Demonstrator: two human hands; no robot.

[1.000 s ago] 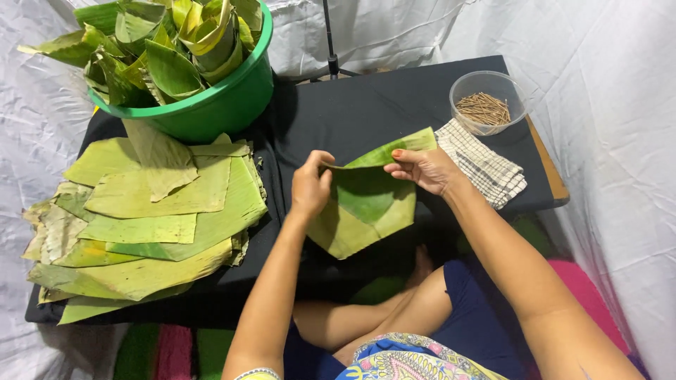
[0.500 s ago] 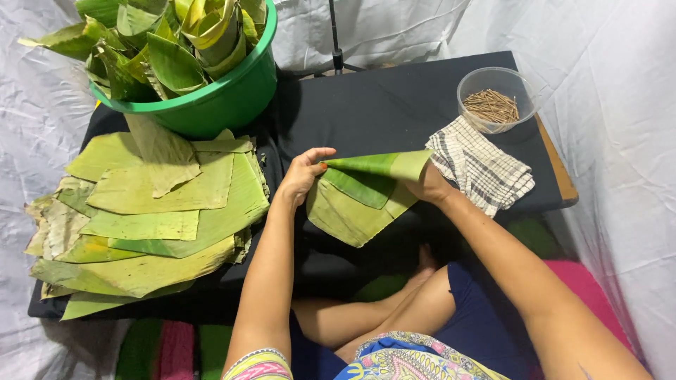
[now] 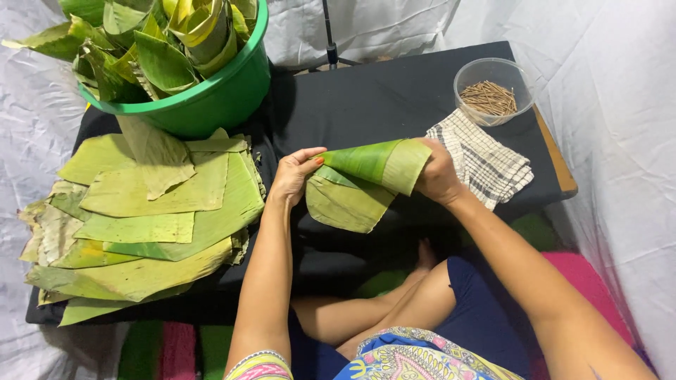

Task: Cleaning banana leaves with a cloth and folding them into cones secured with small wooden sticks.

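here, near the front edge of the black surface (image 3: 394,91), the left hand (image 3: 294,176) pinches the narrow tip of a green leaf piece (image 3: 366,179) while the right hand (image 3: 438,176) has its grip closed on the wide rolled end, so the cone shape holds.

A green leaf piece (image 3: 362,181) is held over the black table (image 3: 380,98), rolled into a cone between the left hand (image 3: 294,176) and right hand (image 3: 438,174). Flat leaves (image 3: 148,225) are stacked at left, below a green tub (image 3: 218,102); a checked cloth (image 3: 486,165) and a bowl of sticks (image 3: 493,91) are seen at right
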